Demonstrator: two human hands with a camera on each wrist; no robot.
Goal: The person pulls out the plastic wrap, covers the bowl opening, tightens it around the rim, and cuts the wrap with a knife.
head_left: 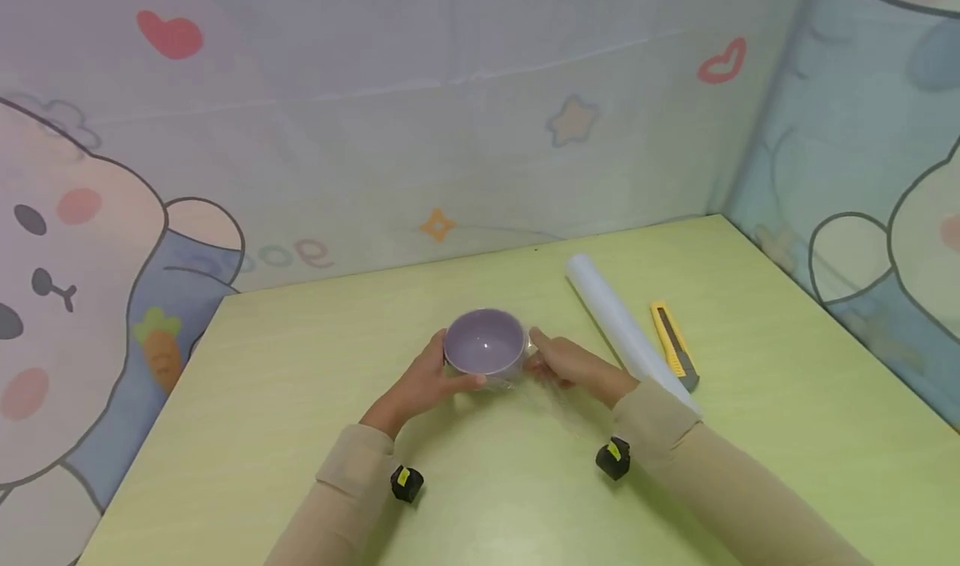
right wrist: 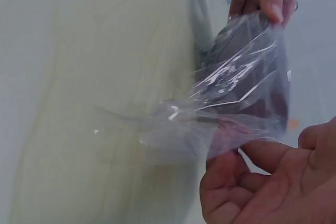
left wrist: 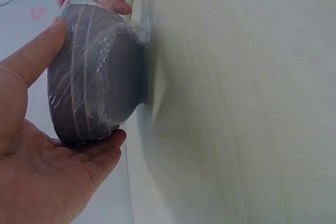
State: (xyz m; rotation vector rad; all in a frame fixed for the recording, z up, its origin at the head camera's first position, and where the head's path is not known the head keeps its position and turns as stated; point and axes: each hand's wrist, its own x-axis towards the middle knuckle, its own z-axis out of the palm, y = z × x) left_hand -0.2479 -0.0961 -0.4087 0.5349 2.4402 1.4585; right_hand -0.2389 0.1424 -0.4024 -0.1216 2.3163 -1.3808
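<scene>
A purple bowl (head_left: 486,343) is held close over the table, its inside facing up in the head view. Clear plastic film (left wrist: 97,72) clings in wrinkles to its outer wall. My left hand (head_left: 423,383) grips the bowl from the left, with the thumb at the near rim and the fingers around the far side. At the right side, my right hand (head_left: 566,362) pinches the film between thumb and curled fingers. In the right wrist view a loose, creased flap of film (right wrist: 178,137) hangs out from the bowl beside the right fingers.
On the green table (head_left: 300,366), a white roll (head_left: 618,320) lies slanted behind the right forearm. Right of it is a yellow box cutter (head_left: 672,341). Small black cubes, one (head_left: 407,483) by the left sleeve and another (head_left: 613,458) by the right, show near the wrists. A printed cloth (head_left: 480,132) stands behind.
</scene>
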